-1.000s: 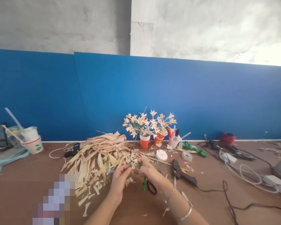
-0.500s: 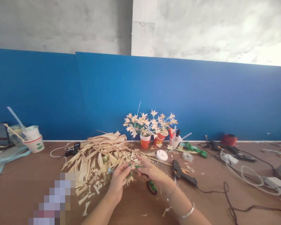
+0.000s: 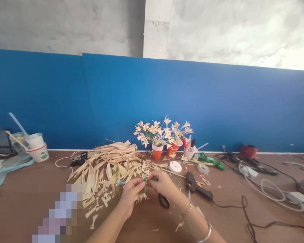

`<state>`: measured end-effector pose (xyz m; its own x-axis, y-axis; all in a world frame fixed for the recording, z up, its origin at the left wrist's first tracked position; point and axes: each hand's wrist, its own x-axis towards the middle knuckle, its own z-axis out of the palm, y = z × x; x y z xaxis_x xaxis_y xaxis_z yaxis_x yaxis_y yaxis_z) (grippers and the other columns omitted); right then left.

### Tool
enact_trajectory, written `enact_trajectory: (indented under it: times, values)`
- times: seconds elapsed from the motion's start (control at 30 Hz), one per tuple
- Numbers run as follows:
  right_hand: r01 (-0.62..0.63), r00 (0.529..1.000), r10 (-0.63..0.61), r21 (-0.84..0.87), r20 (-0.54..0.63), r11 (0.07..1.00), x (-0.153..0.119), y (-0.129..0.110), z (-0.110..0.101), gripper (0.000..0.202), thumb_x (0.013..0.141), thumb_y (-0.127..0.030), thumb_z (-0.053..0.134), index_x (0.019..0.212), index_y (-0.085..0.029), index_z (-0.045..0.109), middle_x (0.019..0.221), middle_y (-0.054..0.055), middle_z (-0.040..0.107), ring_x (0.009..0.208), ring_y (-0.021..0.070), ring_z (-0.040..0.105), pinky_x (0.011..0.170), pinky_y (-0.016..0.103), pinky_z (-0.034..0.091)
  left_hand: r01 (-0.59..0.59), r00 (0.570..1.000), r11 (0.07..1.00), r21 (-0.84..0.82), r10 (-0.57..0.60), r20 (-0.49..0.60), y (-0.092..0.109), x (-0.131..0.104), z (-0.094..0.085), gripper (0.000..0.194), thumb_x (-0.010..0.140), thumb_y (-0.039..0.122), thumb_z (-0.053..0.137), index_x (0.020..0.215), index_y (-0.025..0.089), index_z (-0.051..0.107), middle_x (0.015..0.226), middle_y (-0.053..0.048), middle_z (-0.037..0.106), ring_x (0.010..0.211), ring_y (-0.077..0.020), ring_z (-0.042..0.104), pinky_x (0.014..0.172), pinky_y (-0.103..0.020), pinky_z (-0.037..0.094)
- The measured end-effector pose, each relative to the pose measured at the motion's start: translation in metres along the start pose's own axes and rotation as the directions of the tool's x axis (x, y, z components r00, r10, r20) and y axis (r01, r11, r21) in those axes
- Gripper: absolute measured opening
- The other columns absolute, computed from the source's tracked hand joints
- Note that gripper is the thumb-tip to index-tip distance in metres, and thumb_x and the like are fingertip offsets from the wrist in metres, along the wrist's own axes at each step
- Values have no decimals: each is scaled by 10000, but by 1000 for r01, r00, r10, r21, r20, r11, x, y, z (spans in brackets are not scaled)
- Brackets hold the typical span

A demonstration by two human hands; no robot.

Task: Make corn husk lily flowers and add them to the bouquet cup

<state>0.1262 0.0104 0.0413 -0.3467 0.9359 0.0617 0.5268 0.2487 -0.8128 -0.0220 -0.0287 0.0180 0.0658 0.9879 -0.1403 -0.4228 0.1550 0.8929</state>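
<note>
My left hand (image 3: 130,194) is closed, thumb and fingers pinching a thin green-wrapped flower stem (image 3: 144,186). From it a cream husk flower (image 3: 142,197) hangs downward, partly hidden by the fingers. Close beside it, my right hand (image 3: 163,185) is pinched at the stem's upper part. A bit of green tape (image 3: 155,180) shows between its fingers, mostly covered. Under both hands and to the left lies a heap of dry husk strips (image 3: 103,168) with loose cut scraps. A black loop (image 3: 164,201), perhaps a scissors handle, lies below my right wrist.
Two red cups (image 3: 156,153) of husk flowers stand near the blue partition (image 3: 116,101). A white disc (image 3: 175,166), a tape roll (image 3: 203,168) and a black glue gun (image 3: 200,189) lie to the right. Cables (image 3: 266,189) trail farther right; paper cups (image 3: 38,152) stand left.
My hands have drawn closer together, the right fingers now meeting at the stem. The thin wire that stuck up above them has dropped from view, as has the green piece by the black loop.
</note>
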Motion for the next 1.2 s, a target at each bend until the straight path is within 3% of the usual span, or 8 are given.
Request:
enact_trajectory:
  times: [0.1,0.23,0.4,0.57,0.7,0.87,1.07,1.2]
  values:
    - [225,968,-247,-271,-50,936,-7,-12,-11,200,730,-80,518,757,-173,693,788,47,647,777,172,584,711,261,418,44,998,999,-28,-45,-41,0,0,0,308,498,350,816,667,126,688,604,-23,608,552,-102,521,553,-220,382]
    - [314,942,-334,-474,45,823,-15,-22,-21,252,762,-50,472,849,-171,675,810,56,620,761,163,559,678,242,394,102,993,994,-29,-104,-61,2,0,0,323,479,338,821,683,126,688,606,-24,619,567,-110,529,533,-212,372]
    - [331,942,-327,-404,82,853,-20,-26,-22,287,706,0,452,820,-183,642,803,31,651,788,164,575,742,251,405,73,997,997,-31,-73,-18,2,0,0,295,514,343,806,678,131,682,587,-5,591,549,-93,496,520,-202,347]
    - [402,914,-398,-282,72,871,-26,-37,-27,293,699,-2,462,824,-194,644,823,27,659,813,167,575,774,264,419,-2,1000,1000,-26,3,27,4,-2,1,280,529,349,802,668,136,683,581,7,569,528,-82,455,517,-202,321]
    - [460,885,-455,-332,96,824,-33,-46,-32,310,697,-1,460,873,-187,636,849,45,648,832,179,558,767,281,418,44,995,998,42,-48,89,12,-5,3,251,542,338,798,640,133,689,551,9,557,517,-82,440,508,-204,301]
    - [439,898,-387,-474,209,764,-39,-52,-31,385,662,12,424,932,-169,630,877,70,635,850,191,546,740,284,410,179,972,980,88,-190,138,22,-11,6,247,519,327,810,588,128,682,475,25,514,456,-70,386,452,-209,222]
    - [370,927,-253,-569,275,735,-40,-56,-27,369,680,-6,432,954,-167,620,911,80,630,867,197,549,730,275,400,221,968,972,79,-229,103,20,-12,8,255,462,313,831,537,131,669,548,-17,603,468,-84,431,462,-219,258]
    - [359,931,-235,-579,279,732,-39,-55,-25,351,689,-8,437,951,-170,605,918,75,620,880,191,545,742,266,388,246,959,964,98,-257,120,17,-11,7,212,479,292,818,528,136,682,520,-15,598,461,-92,436,462,-227,277]
